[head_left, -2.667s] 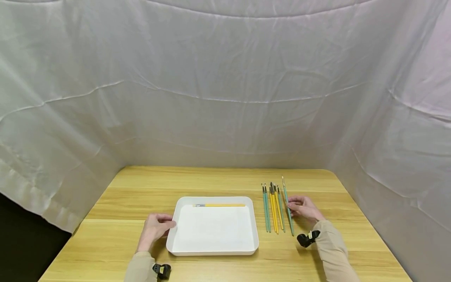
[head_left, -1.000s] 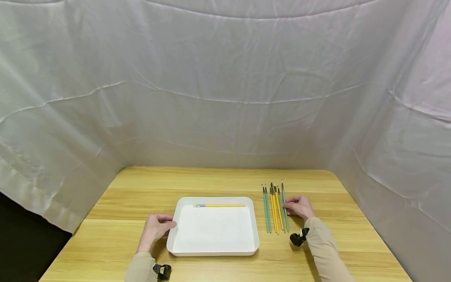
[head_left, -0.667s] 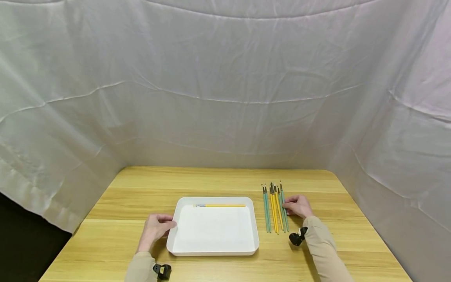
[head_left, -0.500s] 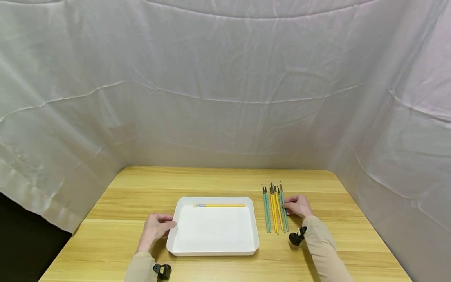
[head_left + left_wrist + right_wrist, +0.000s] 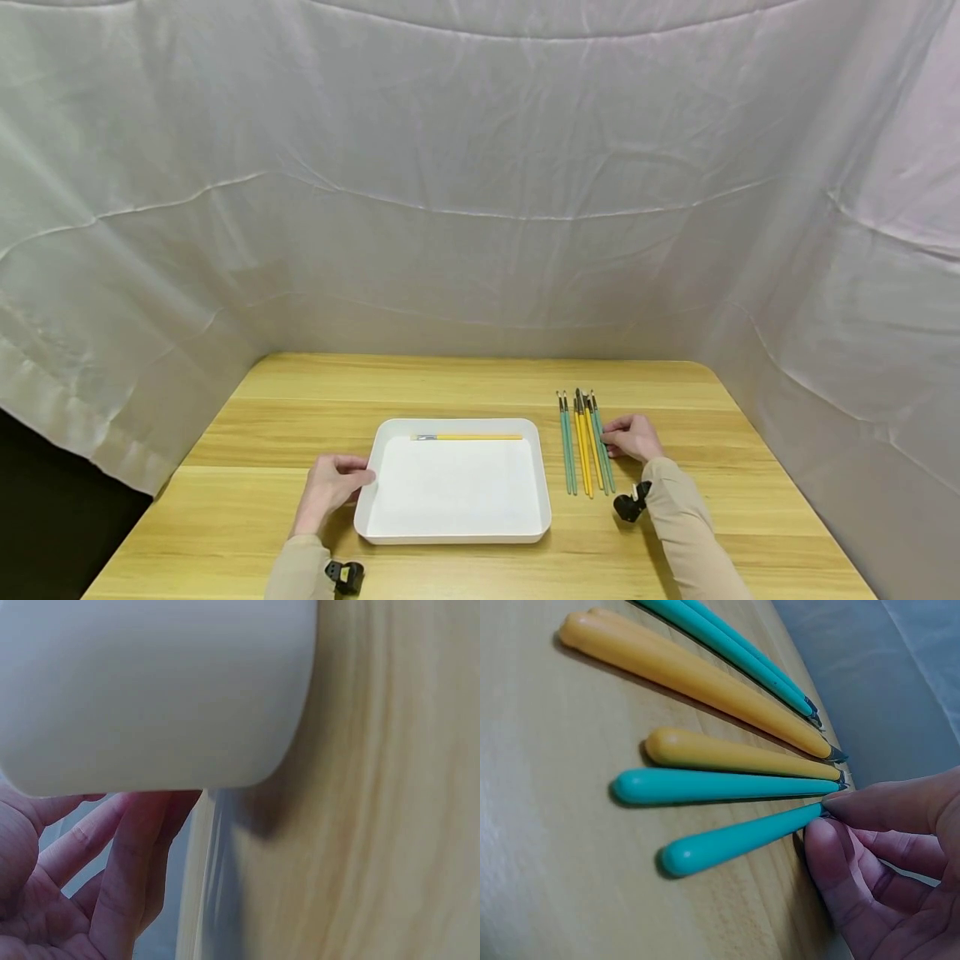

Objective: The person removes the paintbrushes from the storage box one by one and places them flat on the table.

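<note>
My right hand (image 5: pixel 636 437) pinches a teal paintbrush (image 5: pixel 742 841) between thumb and index finger, at the right end of a row of brushes. Beside it lies another teal paintbrush (image 5: pixel 720 785), with yellow paintbrushes (image 5: pixel 690 679) and two more teal paintbrushes (image 5: pixel 567 454) further left. The bristles of the row point to the far edge. My left hand (image 5: pixel 326 487) grips the left rim of a white tray (image 5: pixel 457 492), thumb over the rim and fingers against the outer wall. A yellow flat paintbrush (image 5: pixel 480 437) lies crosswise inside, along the tray's far side.
The wooden table (image 5: pixel 450 387) carries the tray at centre and the brushes to its right. Grey-white curtains (image 5: pixel 480 267) hang behind it and at both sides. A small black camera sits on each wrist (image 5: pixel 632 502).
My right hand has moved left with the teal paintbrush, bringing it from apart on the right up against the row. Its tip has swung left among the others. My left hand and the tray stay put.
</note>
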Tool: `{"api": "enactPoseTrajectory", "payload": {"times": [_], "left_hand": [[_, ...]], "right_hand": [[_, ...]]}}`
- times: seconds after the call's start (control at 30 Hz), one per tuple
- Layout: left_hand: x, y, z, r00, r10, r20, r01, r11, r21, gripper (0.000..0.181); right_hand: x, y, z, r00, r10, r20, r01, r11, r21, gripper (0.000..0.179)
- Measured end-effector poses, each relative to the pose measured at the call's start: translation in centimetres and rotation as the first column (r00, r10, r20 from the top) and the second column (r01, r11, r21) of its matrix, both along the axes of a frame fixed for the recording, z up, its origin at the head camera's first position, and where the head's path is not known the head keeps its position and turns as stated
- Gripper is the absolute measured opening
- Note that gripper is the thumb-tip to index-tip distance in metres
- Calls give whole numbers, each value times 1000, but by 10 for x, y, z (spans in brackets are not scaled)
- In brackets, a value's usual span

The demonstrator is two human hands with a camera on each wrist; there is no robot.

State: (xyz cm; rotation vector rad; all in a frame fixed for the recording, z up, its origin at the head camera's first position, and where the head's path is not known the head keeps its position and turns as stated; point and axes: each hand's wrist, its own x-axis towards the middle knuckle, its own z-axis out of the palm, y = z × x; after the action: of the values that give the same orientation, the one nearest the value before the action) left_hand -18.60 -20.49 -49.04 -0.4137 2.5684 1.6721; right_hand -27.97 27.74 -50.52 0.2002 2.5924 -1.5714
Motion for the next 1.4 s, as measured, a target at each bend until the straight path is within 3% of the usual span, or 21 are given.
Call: {"api": "enactPoseTrajectory", "payload": {"times": [0.7, 1.4], "left_hand": [[-1, 0, 0, 1000, 3, -4, -3, 1000, 3, 32], [0, 0, -1, 1000, 1, -5, -1, 1000, 4, 31]], "right_hand": [[1, -1, 1, 1000, -6, -1, 6, 1000, -5, 27], [14, -10, 6, 993, 1, -115, 5, 999, 54, 32]]}}
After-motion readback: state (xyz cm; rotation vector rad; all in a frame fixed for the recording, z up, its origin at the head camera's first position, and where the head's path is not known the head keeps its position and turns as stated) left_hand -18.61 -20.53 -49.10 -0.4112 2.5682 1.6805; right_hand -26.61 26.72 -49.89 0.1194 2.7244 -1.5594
